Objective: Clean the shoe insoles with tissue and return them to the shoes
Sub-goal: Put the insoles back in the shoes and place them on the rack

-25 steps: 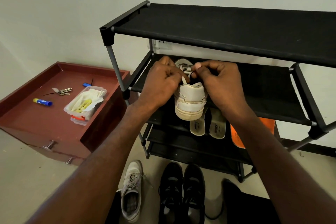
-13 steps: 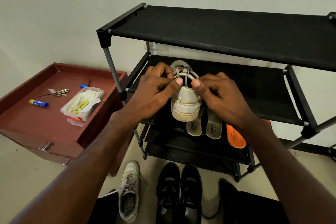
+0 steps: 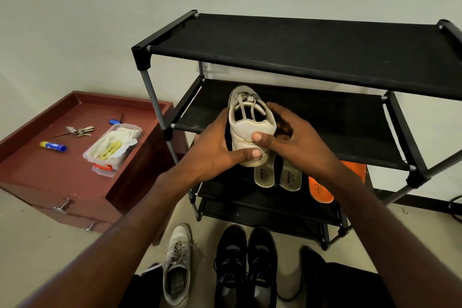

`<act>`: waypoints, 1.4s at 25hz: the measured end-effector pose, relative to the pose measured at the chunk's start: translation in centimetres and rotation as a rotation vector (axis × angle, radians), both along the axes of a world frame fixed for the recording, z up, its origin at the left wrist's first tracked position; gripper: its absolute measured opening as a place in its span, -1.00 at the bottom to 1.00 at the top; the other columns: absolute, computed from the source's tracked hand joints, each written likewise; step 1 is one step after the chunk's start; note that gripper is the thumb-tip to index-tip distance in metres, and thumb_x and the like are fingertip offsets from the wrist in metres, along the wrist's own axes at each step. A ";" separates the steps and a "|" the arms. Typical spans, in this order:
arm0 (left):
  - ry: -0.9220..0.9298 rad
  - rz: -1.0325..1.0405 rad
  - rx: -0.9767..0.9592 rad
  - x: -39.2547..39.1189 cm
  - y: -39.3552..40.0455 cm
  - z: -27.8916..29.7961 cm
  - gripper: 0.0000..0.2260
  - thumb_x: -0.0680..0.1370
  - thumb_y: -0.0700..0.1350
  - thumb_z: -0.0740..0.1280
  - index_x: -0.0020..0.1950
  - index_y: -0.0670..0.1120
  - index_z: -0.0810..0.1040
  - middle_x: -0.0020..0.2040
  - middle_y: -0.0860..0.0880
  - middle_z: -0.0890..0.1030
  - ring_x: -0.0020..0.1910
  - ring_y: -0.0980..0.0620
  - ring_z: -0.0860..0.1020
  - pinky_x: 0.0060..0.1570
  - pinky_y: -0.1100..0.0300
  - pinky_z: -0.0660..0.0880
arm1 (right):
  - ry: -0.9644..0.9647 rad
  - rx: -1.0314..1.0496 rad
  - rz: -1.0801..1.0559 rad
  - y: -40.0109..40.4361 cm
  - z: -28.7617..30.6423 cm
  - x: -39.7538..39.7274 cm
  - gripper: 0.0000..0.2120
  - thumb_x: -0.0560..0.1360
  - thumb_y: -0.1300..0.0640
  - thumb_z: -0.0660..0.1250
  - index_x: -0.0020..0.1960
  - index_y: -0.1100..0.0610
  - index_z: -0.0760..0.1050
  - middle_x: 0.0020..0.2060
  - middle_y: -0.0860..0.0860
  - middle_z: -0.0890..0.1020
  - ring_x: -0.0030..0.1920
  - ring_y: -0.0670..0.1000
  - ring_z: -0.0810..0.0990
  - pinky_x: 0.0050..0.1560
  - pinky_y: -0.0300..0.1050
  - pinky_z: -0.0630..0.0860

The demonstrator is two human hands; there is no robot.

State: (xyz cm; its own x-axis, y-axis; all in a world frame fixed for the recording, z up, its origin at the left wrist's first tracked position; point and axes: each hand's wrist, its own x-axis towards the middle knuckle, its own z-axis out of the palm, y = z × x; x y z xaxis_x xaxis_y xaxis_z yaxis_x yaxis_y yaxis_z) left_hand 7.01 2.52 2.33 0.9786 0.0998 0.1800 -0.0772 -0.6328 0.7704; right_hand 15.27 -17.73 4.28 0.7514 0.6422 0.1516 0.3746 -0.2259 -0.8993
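Two hands, left hand (image 3: 215, 150) and right hand (image 3: 297, 142), gripping the white shoe (image 3: 250, 132) upright between them.

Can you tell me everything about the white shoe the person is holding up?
The white shoe is a cream, leather-looking sneaker with stitched seams, pale laces and a thick light sole. It is held in front of the black rack's middle shelf, heel toward the camera, toe pointing away, opening upward. The left hand grips its left side, thumb across the heel. The right hand holds the right side, thumb pressing the heel. It looks a bit scuffed.
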 end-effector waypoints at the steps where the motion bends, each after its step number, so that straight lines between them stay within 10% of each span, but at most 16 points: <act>1: -0.026 -0.008 -0.057 0.2 -0.4 -0.2 -0.10 0.38 0.25 0.59 0.61 0.16 0.22 0.48 0.16 0.47 0.44 0.17 0.44 0.47 -0.09 0.42 | 0.006 0.058 -0.010 0.1 -0.2 0.0 -0.34 0.39 -0.16 0.54 0.42 -0.27 0.37 0.26 -0.21 0.62 0.27 -0.19 0.61 0.29 -0.07 0.59; 11: 0.042 0.004 -0.107 4.8 0.0 0.4 -0.24 0.38 0.09 0.56 0.53 0.05 0.33 0.30 0.11 0.56 0.31 0.11 0.52 0.38 -0.11 0.49 | -0.011 0.135 -0.223 2.0 -2.0 2.4 -0.25 0.38 -0.15 0.60 0.50 -0.10 0.41 0.23 -0.16 0.66 0.24 -0.17 0.63 0.29 0.01 0.60; 17: 0.077 0.058 -0.026 4.4 1.1 -0.5 -0.14 0.35 0.33 0.46 0.58 0.21 0.21 0.47 0.05 0.46 0.50 -0.04 0.37 0.48 -0.32 0.27 | -0.049 0.054 -0.270 2.4 -2.1 1.7 -0.18 0.37 -0.23 0.57 0.53 -0.13 0.31 0.35 -0.14 0.53 0.33 -0.11 0.53 0.33 0.03 0.56; 24: -0.401 0.531 -0.040 -3.6 0.9 -2.6 -0.82 0.61 -0.15 0.34 0.19 -0.02 0.63 -0.03 0.09 0.66 -0.11 0.07 0.64 -0.06 -0.01 0.63 | -0.491 0.386 -0.401 5.2 -1.7 -6.1 -0.87 0.57 0.20 0.38 0.11 0.18 0.55 -0.08 0.02 0.57 -0.15 -0.03 0.54 -0.17 -0.17 0.51; 29: -0.015 0.869 -0.041 -11.9 2.2 -14.2 -0.87 0.56 -0.10 0.31 -0.06 -0.08 0.64 -0.18 -0.04 0.70 -0.13 -0.13 0.67 -0.14 0.00 0.56 | -0.203 0.173 -0.308 10.3 -10.5 -11.3 -0.94 0.54 0.17 0.35 -0.10 0.06 0.55 -0.40 -0.05 0.54 -0.42 -0.05 0.50 -0.36 -0.01 0.51; 35: 0.912 0.696 0.074 -22.0 5.4 -30.7 -0.74 0.60 -0.11 0.34 0.22 -0.21 0.64 0.20 -0.24 0.68 0.22 -0.26 0.62 0.08 0.08 0.53 | 0.178 -0.728 0.002 13.7 -25.9 -14.4 -0.84 0.49 0.08 0.35 -0.03 0.11 0.66 -0.01 0.08 0.72 0.12 0.19 0.66 0.09 0.01 0.63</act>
State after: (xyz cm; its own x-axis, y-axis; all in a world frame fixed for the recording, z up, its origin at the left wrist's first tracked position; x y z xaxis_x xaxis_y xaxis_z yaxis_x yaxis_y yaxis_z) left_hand -14.98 7.90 -28.39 0.4846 0.6889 -0.5391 0.8744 -0.3652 0.3193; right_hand 0.83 -4.04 -21.63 0.7235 0.5352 -0.4361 0.2383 -0.7865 -0.5698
